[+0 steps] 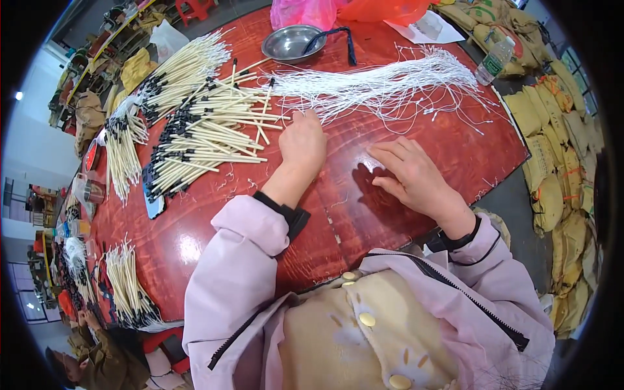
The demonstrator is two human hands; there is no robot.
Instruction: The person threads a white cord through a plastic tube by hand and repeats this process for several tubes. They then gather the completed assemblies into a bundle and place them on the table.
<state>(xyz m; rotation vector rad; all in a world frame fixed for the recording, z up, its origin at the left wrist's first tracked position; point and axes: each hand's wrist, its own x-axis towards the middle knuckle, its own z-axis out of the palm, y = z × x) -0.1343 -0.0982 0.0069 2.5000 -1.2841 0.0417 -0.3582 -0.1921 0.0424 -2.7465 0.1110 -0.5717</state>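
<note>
White strings (pixel 383 84) under left hand (pixel 303 144)

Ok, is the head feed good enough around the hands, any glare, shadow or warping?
Head view: sharp around both hands; a white glare patch on the red table beside the right hand, which casts a dark shadow toward the left hand; fisheye bends the table edge, and the rim is black vignette.

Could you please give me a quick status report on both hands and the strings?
Left hand fingers down at the near end of the white strings, grip unclear. Right hand open, flat on red table. Pale sticks heaped just left.
</note>
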